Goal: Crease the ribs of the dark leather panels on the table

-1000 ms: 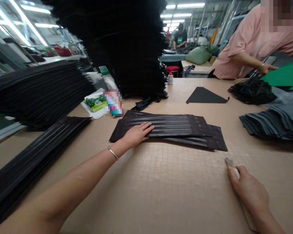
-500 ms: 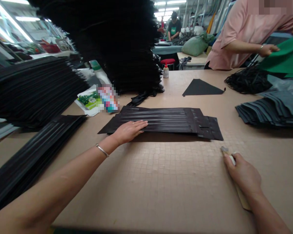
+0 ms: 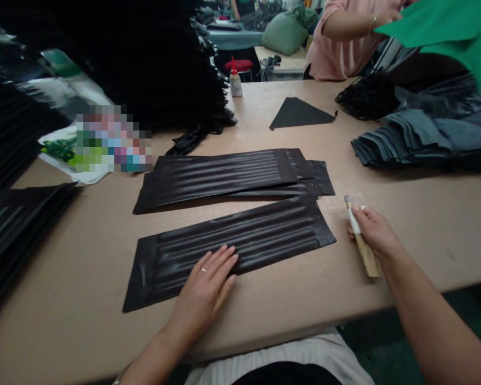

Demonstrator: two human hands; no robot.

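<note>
My left hand (image 3: 206, 289) lies flat, fingers stretched, on a dark brown ribbed panel (image 3: 240, 230) near the table's front edge. The panel slants slightly, its right end farther from me. Just behind it lie several similar ribbed panels (image 3: 224, 174), overlapping one another. To the right of the panels, my right hand (image 3: 374, 230) is closed around a wooden-handled tool (image 3: 366, 256). White material is wrapped round its middle, and its small grey tip points away from me. Its exact kind is unclear. The tool is apart from the panels.
Tall black stacks (image 3: 144, 64) stand at the back left, near a pixelated packet (image 3: 116, 144). More dark panels (image 3: 20, 224) lie at left. Behind are a red-capped bottle (image 3: 235, 84) and a black trapezoid piece (image 3: 302, 113). Grey folded pieces (image 3: 404, 139) lie right; another person's hand (image 3: 387, 18) holds green material.
One ribbed panel has come toward me from the others, with my left hand on it. My right hand still holds the tool. The view has tilted down and shifted.
</note>
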